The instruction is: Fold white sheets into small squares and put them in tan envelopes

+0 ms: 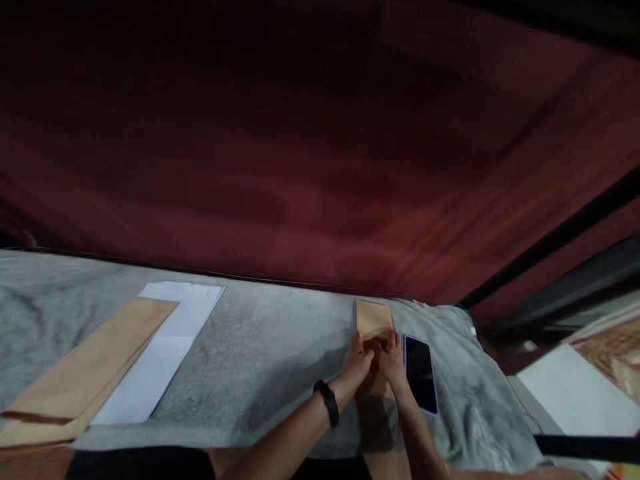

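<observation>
A narrow piece of brown paper [375, 315], perhaps an envelope or folded sheet, lies lengthwise on the grey cloth. My left hand [357, 361], with a black band on its wrist, holds its left edge, thumb turned inward over the paper. On the opposite edge, my right hand [392, 358] grips the same piece, its fingers bent and its thumb close to the left one. Shadow darkens the part between and below my hands, so its folds are hard to make out. Just right of my right hand lies a dark-screened phone [421, 373] with a pale purple rim.
Larger brown paper sheets [95, 360] lie at the left, partly over white sheets [163, 360]. Grey cloth [280, 333] covers the surface. A dark red curtain [300, 200] hangs behind it. Dark bars and a white panel [583, 393] stand at the right.
</observation>
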{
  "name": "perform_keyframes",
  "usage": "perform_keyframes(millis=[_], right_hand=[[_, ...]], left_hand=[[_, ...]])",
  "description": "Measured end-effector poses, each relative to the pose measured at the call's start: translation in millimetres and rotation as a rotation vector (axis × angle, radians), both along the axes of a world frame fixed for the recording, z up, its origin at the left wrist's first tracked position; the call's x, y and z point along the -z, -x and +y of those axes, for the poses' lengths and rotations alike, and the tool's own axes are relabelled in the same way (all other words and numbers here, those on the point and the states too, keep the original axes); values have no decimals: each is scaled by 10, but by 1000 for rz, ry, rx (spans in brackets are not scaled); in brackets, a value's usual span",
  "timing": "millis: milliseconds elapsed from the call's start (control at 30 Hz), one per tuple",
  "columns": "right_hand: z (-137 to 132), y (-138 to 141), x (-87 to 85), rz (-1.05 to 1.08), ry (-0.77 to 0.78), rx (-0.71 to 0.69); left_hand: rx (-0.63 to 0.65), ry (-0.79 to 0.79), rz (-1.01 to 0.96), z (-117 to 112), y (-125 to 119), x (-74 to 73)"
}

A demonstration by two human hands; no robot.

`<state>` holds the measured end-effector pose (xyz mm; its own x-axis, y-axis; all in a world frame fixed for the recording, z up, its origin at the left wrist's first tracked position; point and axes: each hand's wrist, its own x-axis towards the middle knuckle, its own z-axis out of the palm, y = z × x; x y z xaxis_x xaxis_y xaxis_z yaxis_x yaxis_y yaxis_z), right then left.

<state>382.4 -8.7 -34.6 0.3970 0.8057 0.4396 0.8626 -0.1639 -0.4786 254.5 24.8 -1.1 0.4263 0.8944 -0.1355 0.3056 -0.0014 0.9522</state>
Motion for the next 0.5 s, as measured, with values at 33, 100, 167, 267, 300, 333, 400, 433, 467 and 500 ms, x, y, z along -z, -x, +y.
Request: perform_keyframes(millis=[33, 100, 167, 267, 300, 333, 400, 433, 467, 500], right_hand=[[-23, 26, -55, 3, -19, 15], [-65, 111, -179, -49, -56, 23], [-94, 278, -296, -89, -59, -40], [-147, 746, -353, -31, -31, -213], [-178, 949, -318, -4, -2, -294], [-215, 1161, -253, 19, 25, -375], [-299, 1561, -53, 12, 35, -483], [-337, 1729, 66, -13, 26, -514], [-368, 1867, 182, -28, 20, -522], [-392, 1973, 286, -43, 8, -525]], left_hand=[[-13, 21, 9, -9, 62, -19], [-52, 71, 29, -19, 233, -62], [-77, 50, 17, -8, 479, -103], [-128, -81, 5, 66, 1020, -150], [-170, -122, 30, 109, 1250, -161], [-224, -161, 62, 161, 1500, -170], [-327, -249, 149, 290, 2045, -179], [-380, -296, 209, 361, 2326, -178], [-425, -343, 277, 430, 2604, -173], [-478, -392, 343, 493, 2869, -165]])
